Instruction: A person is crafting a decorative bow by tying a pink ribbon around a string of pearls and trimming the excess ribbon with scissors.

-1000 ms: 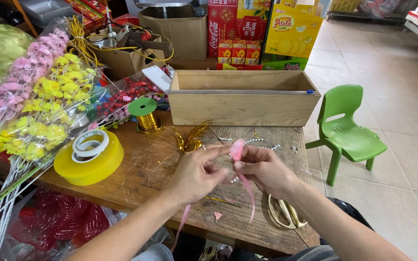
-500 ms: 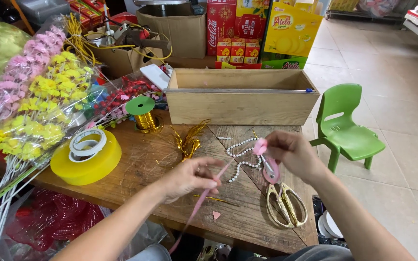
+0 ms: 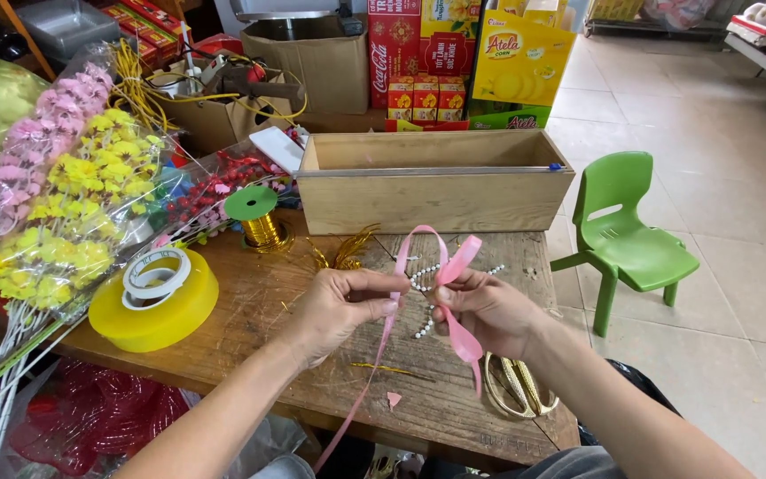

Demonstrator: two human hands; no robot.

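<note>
My left hand (image 3: 340,309) and my right hand (image 3: 484,310) meet over the wooden table (image 3: 259,355), both pinching a pink ribbon (image 3: 454,266). The ribbon forms a loop that stands up between my thumbs. One tail hangs down past the table's front edge, and another drops in front of my right palm. Under my hands lie a string of white beads (image 3: 425,277) and a gold sprig (image 3: 344,253). Gold-handled scissors (image 3: 518,390) rest by my right wrist.
A wooden box (image 3: 436,200) stands behind my hands. At the left are a yellow tape roll (image 3: 154,297), a gold wire spool with a green cap (image 3: 259,217) and wrapped pink and yellow artificial flowers (image 3: 64,204). A green child's chair (image 3: 627,239) stands right of the table.
My hands were apart with the ribbon stretched between them. They have come together and folded the ribbon into an upright loop.
</note>
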